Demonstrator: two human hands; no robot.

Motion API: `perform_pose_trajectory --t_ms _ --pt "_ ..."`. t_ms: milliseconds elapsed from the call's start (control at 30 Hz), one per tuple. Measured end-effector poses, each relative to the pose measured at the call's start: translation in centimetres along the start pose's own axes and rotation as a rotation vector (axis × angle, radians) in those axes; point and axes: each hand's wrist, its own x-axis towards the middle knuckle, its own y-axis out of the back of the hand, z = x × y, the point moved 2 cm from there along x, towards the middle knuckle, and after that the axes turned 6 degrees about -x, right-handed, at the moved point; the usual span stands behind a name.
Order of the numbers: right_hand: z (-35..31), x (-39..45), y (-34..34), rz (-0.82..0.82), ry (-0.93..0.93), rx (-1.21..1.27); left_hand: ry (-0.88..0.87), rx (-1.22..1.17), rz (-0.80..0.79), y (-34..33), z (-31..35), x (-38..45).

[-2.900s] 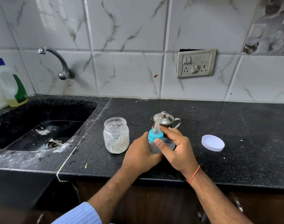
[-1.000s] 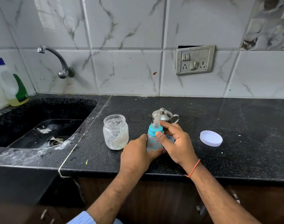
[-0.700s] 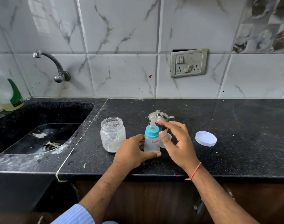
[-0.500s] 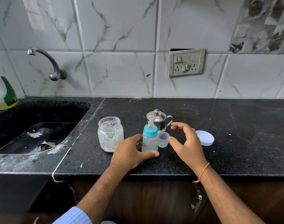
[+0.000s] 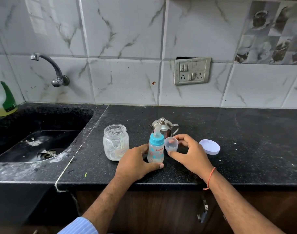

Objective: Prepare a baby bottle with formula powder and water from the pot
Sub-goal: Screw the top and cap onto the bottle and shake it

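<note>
My left hand (image 5: 136, 162) grips the baby bottle (image 5: 156, 150) upright on the counter (image 5: 245, 141); my right hand (image 5: 189, 153), just beside, pinches its clear cap (image 5: 171, 144). I'd set the cap aside, then unscrew the blue collar, holding the base firm.

Home kitchen: black granite countertop (image 5: 229, 141) with sunken sink (image 5: 43, 142), wall tap (image 5: 51, 68), marble-look wall tiles (image 5: 124, 81), switch-and-socket plate (image 5: 192, 70), dish-soap bottle (image 5: 4, 100), wooden cabinets (image 5: 161, 213) below.
</note>
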Motion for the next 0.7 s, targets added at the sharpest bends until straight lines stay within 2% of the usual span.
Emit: perform_pose_trajectory --t_ms 200,367,500,700 --pt "-3.6 1.9 3.4 -0.158 0.135 0.124 -0.001 0.022 -0.005 0.1 -0.2 0.1" --pt "-7.3 4.2 4.8 -0.227 0.251 0.032 -0.007 0.038 0.001 0.1 -0.1 0.1" --pt "-10.3 5.7 5.6 -0.343 0.354 -0.169 -0.006 0.054 -0.003 0.1 0.0 0.1" --pt "-14.0 6.7 5.2 -0.525 0.473 -0.657 -0.014 0.043 0.007 0.1 0.0 0.0"
